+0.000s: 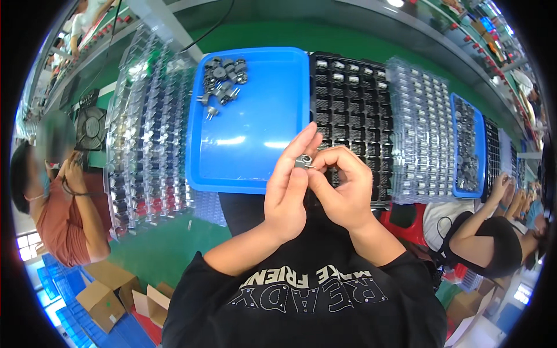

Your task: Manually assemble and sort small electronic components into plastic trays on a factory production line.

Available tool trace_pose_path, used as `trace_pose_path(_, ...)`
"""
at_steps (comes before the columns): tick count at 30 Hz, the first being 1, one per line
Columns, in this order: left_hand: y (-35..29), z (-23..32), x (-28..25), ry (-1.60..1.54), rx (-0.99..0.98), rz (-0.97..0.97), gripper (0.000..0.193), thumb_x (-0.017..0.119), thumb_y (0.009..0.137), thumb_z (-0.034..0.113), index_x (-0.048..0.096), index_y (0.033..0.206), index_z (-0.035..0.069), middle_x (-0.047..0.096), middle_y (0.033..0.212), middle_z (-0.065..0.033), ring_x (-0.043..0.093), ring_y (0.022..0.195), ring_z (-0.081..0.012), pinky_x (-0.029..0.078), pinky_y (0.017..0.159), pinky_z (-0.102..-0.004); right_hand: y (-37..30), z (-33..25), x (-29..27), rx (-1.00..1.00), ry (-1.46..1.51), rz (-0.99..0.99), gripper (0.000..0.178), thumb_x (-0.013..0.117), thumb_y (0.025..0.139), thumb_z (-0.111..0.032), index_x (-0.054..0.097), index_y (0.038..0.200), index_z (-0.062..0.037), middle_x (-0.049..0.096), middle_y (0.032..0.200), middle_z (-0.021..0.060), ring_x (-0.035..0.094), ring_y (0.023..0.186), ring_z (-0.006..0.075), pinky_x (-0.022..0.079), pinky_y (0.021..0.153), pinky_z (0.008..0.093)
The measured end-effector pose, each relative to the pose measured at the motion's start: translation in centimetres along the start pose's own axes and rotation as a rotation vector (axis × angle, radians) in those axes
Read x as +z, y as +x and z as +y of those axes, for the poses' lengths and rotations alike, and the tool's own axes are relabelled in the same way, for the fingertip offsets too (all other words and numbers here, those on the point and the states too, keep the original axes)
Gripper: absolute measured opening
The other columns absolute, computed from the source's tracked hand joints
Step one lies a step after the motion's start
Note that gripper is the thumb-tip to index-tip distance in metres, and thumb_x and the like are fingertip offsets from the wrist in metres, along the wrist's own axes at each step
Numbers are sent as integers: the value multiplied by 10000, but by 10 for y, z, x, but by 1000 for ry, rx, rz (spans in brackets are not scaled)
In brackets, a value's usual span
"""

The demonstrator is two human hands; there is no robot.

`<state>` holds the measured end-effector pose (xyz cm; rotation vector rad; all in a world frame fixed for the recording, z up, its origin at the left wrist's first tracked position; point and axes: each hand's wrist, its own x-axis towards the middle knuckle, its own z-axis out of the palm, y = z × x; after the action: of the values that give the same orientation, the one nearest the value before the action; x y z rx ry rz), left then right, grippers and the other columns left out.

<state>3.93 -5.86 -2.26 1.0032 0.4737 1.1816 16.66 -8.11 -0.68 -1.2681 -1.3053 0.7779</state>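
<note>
In front of my chest, my left hand (288,185) holds a small grey part with metal pins (302,162) between its thumb and fingers. My right hand (343,182) meets it from the other side, thumb and forefinger pinched at the pins. Just beyond my hands lies a blue tray (249,156). A pile of similar grey parts (223,78) sits in its far left corner. Right of the blue tray stands a black compartment tray (354,110); several pale metallic pieces show in its far pockets.
Stacked clear plastic trays stand left (148,133) and right (422,127). Another blue tray (467,145) of grey parts is farther right. A co-worker (72,214) sits at left, another person (487,238) at right. Cardboard boxes (107,296) lie at lower left.
</note>
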Motion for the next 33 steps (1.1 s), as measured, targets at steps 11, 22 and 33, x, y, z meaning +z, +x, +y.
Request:
trace_pose_path(11,120,44,-115,1859,-61,-17,478,728,876,153,627,1330,44,638,1295,-184,605,1177,-389,497,1016,-461,127,52,-129,-197,-1029,57,80,691,869,-116,655,906,-55,653,854,143,650,844,370,519,724,459)
trace_pose_path(22,134,18,-124,2029,110,111,124,727,843,157,735,962,121,739,979,-98,673,951,-327,466,917,-481,160,95,-131,-233,-1374,-190,179,687,831,-117,704,1006,-84,699,975,143,688,974,354,565,828,458)
trace_pose_path(33,112,38,-105,1105,3,134,161,688,922,33,705,1082,25,697,931,-87,699,865,-225,554,804,-347,99,80,-245,476,-1017,160,321,849,757,-284,673,884,-48,720,812,106,695,776,243,536,732,367)
